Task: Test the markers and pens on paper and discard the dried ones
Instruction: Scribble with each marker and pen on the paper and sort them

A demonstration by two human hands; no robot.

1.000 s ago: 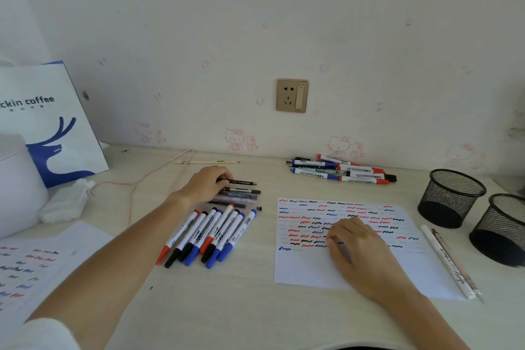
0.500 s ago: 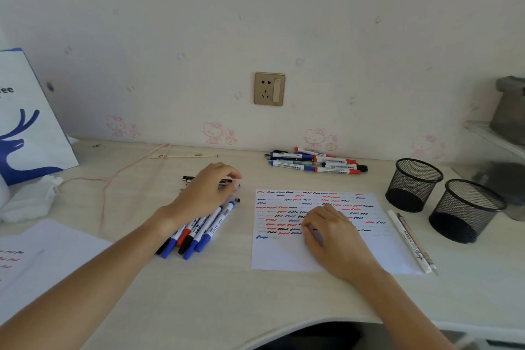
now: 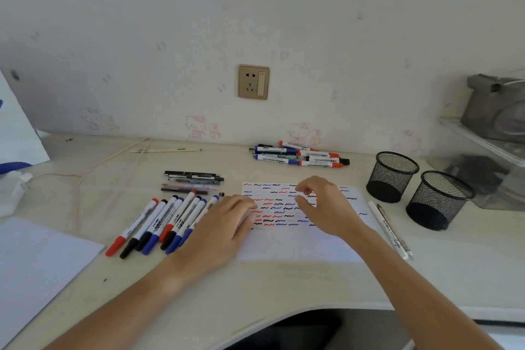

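- Left hand point(image 3: 224, 224) lies palm down on the worktop point(image 3: 255, 287), fingers loosely extended; its fingertips reach onto the left edge of the test paper point(image 3: 301, 244) and it holds nothing.
- Right hand point(image 3: 326, 204) hovers over the upper middle of the paper with thumb and forefinger curved toward each other; I see no pen between them, though motion blur makes that hard to be sure of.
- Red, blue and black squiggles cover the paper's upper half, while its lower half is blank, so by my reading testing is well along.
- A row of markers point(image 3: 167, 221) lies just left of the left hand, side by side, their long axes running diagonally with caps toward the person and tails toward the wall. The left hand is plainly the nearer one; the rightmost marker lies partly under it.
- A stack of slim pens point(image 3: 193, 182) lies crosswise behind that row, parallel to the wall.
- A further marker pile point(image 3: 301, 155) sits at the wall beyond the paper, nearer the right hand.
- Two thin pens point(image 3: 390, 230) lie beside the paper's right edge, with two mesh cups point(image 3: 417, 187) farther right.
- The next pick likely falls to the left hand, reaching sideways to the row.
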